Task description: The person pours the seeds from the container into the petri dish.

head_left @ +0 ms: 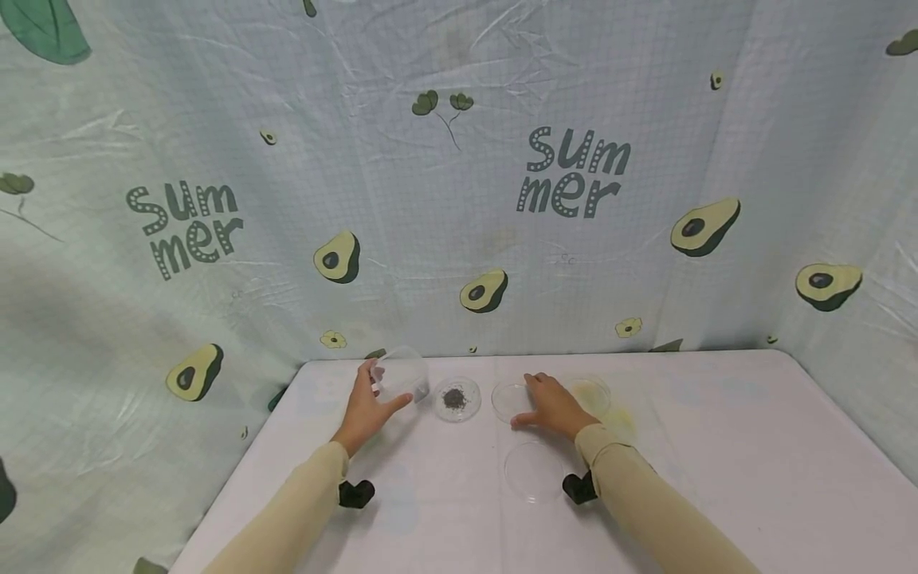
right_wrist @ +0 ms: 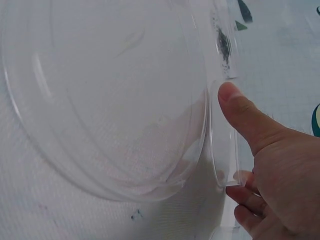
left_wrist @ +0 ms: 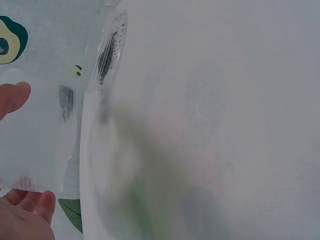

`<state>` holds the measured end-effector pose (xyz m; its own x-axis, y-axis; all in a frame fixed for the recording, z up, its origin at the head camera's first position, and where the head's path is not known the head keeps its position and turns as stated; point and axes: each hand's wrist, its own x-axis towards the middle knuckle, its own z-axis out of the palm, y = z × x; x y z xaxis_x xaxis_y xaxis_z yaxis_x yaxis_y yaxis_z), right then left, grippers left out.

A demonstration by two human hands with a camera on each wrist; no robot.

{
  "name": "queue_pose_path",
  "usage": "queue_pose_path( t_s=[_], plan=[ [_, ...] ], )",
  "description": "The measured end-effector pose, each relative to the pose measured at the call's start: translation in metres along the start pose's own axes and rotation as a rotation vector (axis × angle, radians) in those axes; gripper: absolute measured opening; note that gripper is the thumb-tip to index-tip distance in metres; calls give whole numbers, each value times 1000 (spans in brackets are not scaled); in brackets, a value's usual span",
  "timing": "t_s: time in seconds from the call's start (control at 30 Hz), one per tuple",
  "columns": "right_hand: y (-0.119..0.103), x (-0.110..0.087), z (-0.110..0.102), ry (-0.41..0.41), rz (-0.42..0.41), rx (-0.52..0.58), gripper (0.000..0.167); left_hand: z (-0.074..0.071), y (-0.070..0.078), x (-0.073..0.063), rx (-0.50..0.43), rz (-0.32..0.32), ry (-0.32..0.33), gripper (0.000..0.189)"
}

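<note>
My left hand (head_left: 367, 410) holds a clear container (head_left: 402, 375) between thumb and fingers at the table's far left. A grey patch shows on the container's side in the left wrist view; what it is, I cannot tell. Just right of it stands a clear petri dish with dark granules (head_left: 455, 399). With thumb and fingers spread around its rim, my right hand (head_left: 554, 406) grips another clear petri dish (right_wrist: 226, 145) on the table. Nearer me lies a clear round dish (head_left: 534, 472), which looms large in the right wrist view.
Another clear dish (head_left: 590, 394) lies behind my right hand, over yellowish marks. The pale tablecloth (head_left: 717, 462) reaches back to a hanging curtain (head_left: 402, 199) printed with avocados and lettering. Black wrist mounts (head_left: 356, 494) stick out below both sleeves.
</note>
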<state>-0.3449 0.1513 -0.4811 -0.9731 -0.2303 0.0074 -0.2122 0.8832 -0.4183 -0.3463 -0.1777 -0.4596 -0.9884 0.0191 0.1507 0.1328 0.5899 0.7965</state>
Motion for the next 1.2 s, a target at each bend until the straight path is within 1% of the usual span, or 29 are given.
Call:
queue_pose_path(
  t_s=[0.2,0.3,0.4,0.47,0.53,0.63,0.7,0.77,0.87,1.0,1.2],
  plan=[
    [-2,2,-1,-9,17,8,94,4,7,-1,12,-5,-19,95],
    [-3,2,-3,-13,20,7,93,7,11,-1,9,3,-33,95],
    [-4,3,-6,-2,-4,-43,91,11,15,-1,0,23,-35,96],
    [-4,4,-7,13,-26,-98,90,13,17,-2,0,40,-32,96],
    [-4,4,-9,29,-40,-145,90,16,20,-2,-6,41,-33,97],
    [-3,4,-10,43,-42,-171,90,19,24,-2,-5,39,-42,96],
    [-3,4,-10,50,-35,-170,91,20,26,-2,-8,37,-46,96],
    [-2,4,-9,60,-30,-170,91,22,28,-3,-6,58,-48,94],
    [-1,3,-8,66,-21,-162,91,24,32,-4,-11,69,-50,94],
    [1,3,-6,49,-10,-149,93,27,36,-4,-11,67,-58,94],
    [3,4,-4,33,13,-142,93,31,41,-4,-5,86,-59,93]
  ],
)
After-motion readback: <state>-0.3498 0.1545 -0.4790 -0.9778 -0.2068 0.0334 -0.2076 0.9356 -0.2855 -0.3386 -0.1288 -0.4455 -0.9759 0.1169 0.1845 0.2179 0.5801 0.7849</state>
